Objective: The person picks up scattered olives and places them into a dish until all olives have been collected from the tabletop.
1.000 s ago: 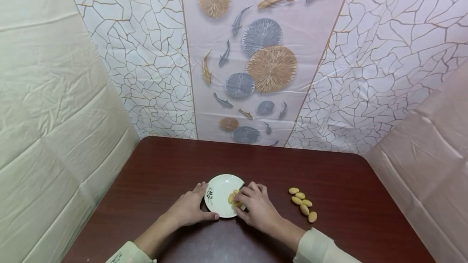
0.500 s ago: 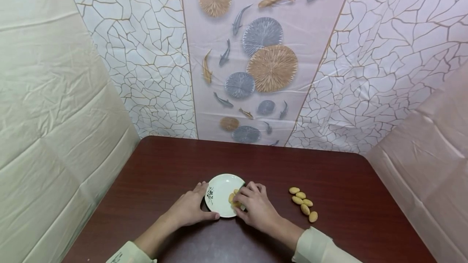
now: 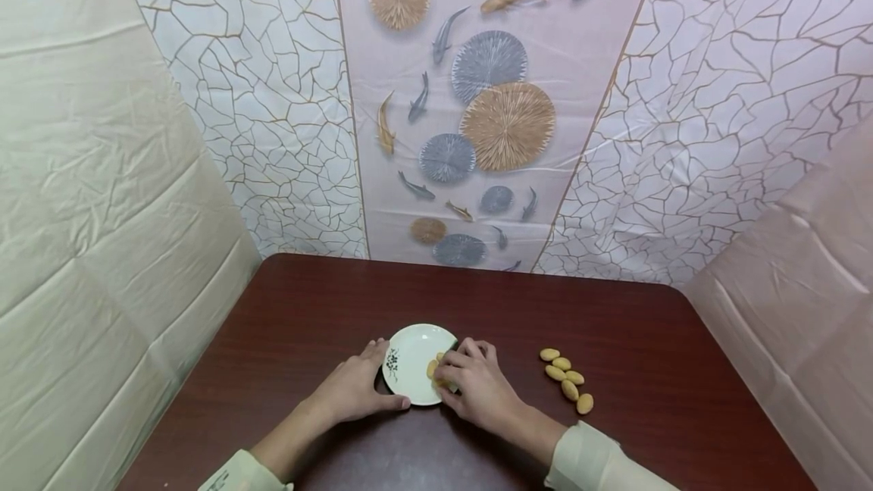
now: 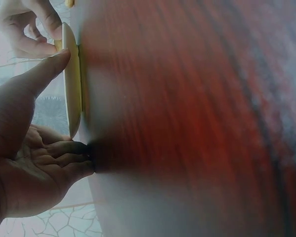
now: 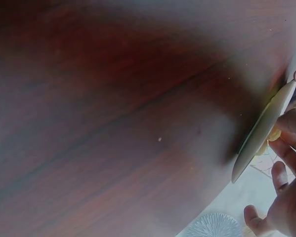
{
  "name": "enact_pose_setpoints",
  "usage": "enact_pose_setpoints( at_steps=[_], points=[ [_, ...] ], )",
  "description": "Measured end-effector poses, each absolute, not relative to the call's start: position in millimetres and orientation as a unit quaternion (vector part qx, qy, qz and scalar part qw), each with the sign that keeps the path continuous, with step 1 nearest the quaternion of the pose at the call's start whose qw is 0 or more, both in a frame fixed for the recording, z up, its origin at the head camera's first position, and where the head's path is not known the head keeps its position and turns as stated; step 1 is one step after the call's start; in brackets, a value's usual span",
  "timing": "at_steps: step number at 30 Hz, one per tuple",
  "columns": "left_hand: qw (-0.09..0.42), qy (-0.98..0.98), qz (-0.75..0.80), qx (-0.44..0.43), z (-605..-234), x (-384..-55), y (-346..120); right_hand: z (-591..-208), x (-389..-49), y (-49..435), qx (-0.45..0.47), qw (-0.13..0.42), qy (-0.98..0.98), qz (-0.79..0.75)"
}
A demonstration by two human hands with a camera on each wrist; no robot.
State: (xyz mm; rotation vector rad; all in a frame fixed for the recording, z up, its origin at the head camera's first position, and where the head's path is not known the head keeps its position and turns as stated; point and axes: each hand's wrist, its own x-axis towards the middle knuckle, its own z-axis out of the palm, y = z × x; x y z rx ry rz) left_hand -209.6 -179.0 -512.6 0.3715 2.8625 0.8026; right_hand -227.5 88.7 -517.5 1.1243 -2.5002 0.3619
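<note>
A small white plate with a dark floral print at its left stands on the table. My left hand holds it at the left, thumb tip on the near rim and fingers along the far side of the rim. On the plate's right part lie a few smooth yellow-tan oval pieces, partly hidden by my right hand. Its thumb and fingertips pinch one yellow oval piece just inside the rim, as the right wrist view shows.
Several more yellow oval pieces lie in a loose cluster on the dark red-brown table, right of my right hand. Behind the table hangs a patterned cloth, with pale fabric at both sides.
</note>
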Motion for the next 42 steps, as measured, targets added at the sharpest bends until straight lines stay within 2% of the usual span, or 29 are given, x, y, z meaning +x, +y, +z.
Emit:
enact_pose_setpoints(
  at_steps=[23, 29, 38, 42],
  points=[
    [0.073, 0.954, 0.263, 0.125, -514, -210, -178, -510, -226, 97, 0.381, 0.182, -0.894, 0.151],
    [0.071, 0.954, 0.261, 0.127, -514, -212, -178, -504, -227, 107, 0.367, 0.196, -0.895, 0.161],
    [0.072, 0.953, 0.266, 0.125, -511, -209, -177, -497, -220, 134, 0.321, 0.165, -0.920, 0.151],
    [0.072, 0.953, 0.266, 0.125, -512, -208, -177, -498, -217, 148, 0.303, 0.169, -0.927, 0.146]
  ],
)
